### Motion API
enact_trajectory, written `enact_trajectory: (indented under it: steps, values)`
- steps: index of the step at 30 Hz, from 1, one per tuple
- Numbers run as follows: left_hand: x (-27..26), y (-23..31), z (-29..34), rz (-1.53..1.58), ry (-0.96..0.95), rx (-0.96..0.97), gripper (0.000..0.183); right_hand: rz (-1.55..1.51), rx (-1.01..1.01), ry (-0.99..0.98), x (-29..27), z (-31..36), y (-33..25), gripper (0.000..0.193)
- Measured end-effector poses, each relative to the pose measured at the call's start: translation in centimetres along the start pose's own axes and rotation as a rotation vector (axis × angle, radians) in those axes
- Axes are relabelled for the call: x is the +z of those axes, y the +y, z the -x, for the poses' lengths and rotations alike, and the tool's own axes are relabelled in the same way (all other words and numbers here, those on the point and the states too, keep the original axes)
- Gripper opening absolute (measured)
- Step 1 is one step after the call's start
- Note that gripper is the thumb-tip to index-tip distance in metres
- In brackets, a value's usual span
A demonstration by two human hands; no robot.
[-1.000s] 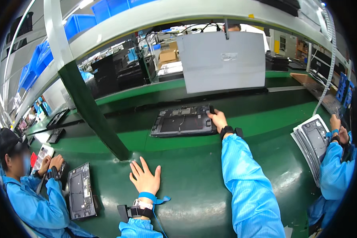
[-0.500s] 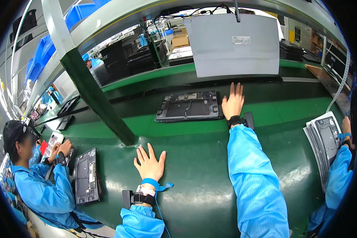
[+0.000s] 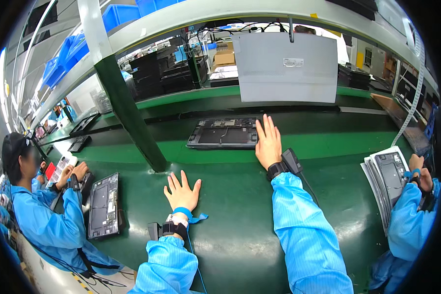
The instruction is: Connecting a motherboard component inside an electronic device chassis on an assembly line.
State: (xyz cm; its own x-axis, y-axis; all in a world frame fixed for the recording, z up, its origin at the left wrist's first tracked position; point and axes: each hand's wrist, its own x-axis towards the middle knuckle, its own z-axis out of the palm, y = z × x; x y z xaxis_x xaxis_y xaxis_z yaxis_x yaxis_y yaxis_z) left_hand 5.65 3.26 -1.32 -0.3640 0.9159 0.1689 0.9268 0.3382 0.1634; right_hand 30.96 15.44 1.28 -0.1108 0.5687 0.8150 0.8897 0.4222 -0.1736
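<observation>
Spread flat on the green bench mat is my left hand, its fingers apart and nothing in them. A blue wrist strap with a cord circles that wrist. My right hand reaches further out, fingers stretched, its edge against the right end of an open laptop base. Whether it presses on the base or only rests alongside, I cannot tell. Dark and flat, the base lies on the far strip of the bench with its circuit board and a thin cable exposed; my fingers cover its right corner.
Left of me, a co-worker handles parts beside another laptop base. A green post rises from the bench. A grey panel hangs ahead. At right, a co-worker's hands are beside a stack of sheets with a laptop part on top.
My right hand has shifted left, from beside the laptop base to overlapping its right end. My left hand stays spread on the mat. The whole view has tilted slightly.
</observation>
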Motion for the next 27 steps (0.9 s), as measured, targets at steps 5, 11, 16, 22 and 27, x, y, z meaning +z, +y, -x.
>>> enact_trajectory:
  steps: [5, 11, 16, 22, 27]
  values:
    - [0.4, -0.2, -0.1, 0.03, 0.005, -0.007, 0.074, 0.001, 0.02, -0.074, -1.0, 2.8, -2.0, 0.064]
    - [0.5, -0.1, 0.0, 0.057, 0.012, 0.005, 0.073, 0.004, -0.002, -0.331, -3.4, 6.0, -5.4, 0.056]
    - [0.9, -0.4, -0.2, 0.088, 0.028, 0.033, 0.073, -0.088, 0.001, -0.325, -4.9, 7.8, -8.2, 0.054]
    - [1.3, -1.4, 0.5, 0.25, 0.124, 0.017, 0.073, -0.139, 0.024, -0.274, -7.4, 9.0, -11.1, 0.053]
    - [0.8, -0.9, 2.0, 0.927, 0.366, -0.086, 0.067, -0.202, 0.031, -0.293, -9.1, 10.7, -13.4, 0.058]
